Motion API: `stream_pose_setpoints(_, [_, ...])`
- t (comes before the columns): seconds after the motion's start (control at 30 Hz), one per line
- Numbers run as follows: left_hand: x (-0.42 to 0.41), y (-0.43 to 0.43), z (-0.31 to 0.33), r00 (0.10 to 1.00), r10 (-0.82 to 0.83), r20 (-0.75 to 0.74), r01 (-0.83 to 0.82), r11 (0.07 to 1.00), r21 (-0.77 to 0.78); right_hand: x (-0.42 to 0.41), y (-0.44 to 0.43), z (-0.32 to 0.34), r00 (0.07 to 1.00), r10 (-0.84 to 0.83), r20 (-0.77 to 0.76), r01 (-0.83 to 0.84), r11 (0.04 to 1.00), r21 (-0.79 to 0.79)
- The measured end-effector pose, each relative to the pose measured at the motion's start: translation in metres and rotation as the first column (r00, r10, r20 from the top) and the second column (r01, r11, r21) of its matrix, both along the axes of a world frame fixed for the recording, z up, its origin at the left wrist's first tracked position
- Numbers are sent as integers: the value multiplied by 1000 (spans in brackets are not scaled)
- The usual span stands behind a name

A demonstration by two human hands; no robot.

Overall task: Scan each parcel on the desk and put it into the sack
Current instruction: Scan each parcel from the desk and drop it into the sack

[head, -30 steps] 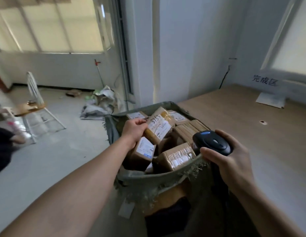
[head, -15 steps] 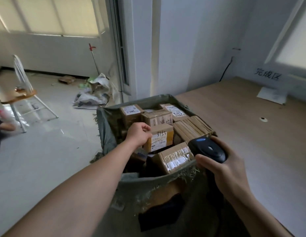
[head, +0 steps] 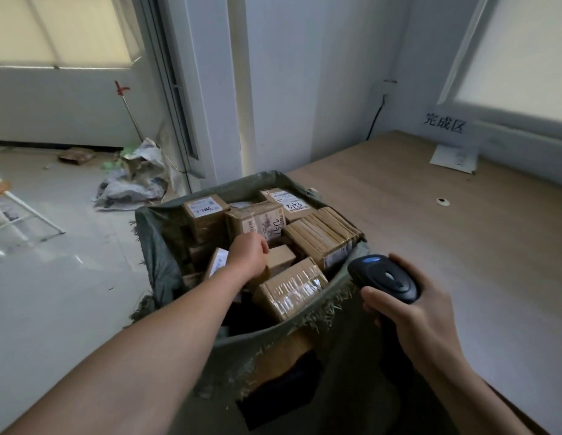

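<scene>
A green woven sack (head: 157,246) stands open at the desk's left edge, packed with several brown cardboard parcels. My left hand (head: 246,257) reaches down into it, fingers curled over a small brown parcel (head: 281,259) that sits low among the others; the fingertips are hidden. A taped parcel (head: 290,288) lies just in front of it. My right hand (head: 421,321) grips a black handheld scanner (head: 384,279) beside the sack's right rim, above the desk edge. No parcels show on the wooden desk (head: 461,262).
A sheet of paper (head: 454,158) and a wall sign (head: 443,124) are at the desk's far end. On the floor to the left lie a heap of crumpled sacks (head: 132,183), a red-tipped pole (head: 125,108) and a white chair (head: 12,211).
My left hand has lowered the labelled parcel from above the sack's contents down among the other parcels. The scanner hand has stayed beside the sack's right rim.
</scene>
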State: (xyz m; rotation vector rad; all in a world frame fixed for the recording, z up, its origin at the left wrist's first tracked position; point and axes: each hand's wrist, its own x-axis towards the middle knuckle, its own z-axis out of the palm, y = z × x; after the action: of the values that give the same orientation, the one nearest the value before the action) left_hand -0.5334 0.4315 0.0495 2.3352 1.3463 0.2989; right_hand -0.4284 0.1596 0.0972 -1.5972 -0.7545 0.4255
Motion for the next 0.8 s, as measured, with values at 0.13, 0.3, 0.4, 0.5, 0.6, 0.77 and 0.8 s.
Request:
stream_pose_setpoints(0.13, [13, -11, 4, 977, -114, -179, 127, 990, 63, 9, -20, 1, 999, -36, -1, 36, 999, 7])
stream_pose_setpoints(0.3, [25, -31, 19, 966, -56, -252, 96, 984, 149, 24, -53, 6, 997, -71, -3, 71, 996, 44])
stream_pose_setpoints(0.4, [42, -61, 26, 968, -92, -233, 141, 969, 204, 35, -83, 9, 994, -111, 4, 110, 992, 56])
stream_pose_setpoints(0.5, [69, -109, 35, 965, -180, -193, 223, 947, 231, 51, -124, 11, 989, -147, -1, 147, 987, 68])
stream_pose_setpoints(0.6, [104, -170, 46, 932, -305, -194, 351, 894, 279, 69, -177, 16, 980, -201, 5, 200, 976, 90])
stream_pose_setpoints(0.77, [170, -281, 56, 848, -510, -146, 529, 792, 305, 102, -285, 28, 949, -314, 25, 309, 943, 120])
stream_pose_setpoints(0.8, [184, -306, 58, 829, -543, -138, 557, 772, 308, 109, -308, 30, 939, -343, 23, 338, 933, 126])
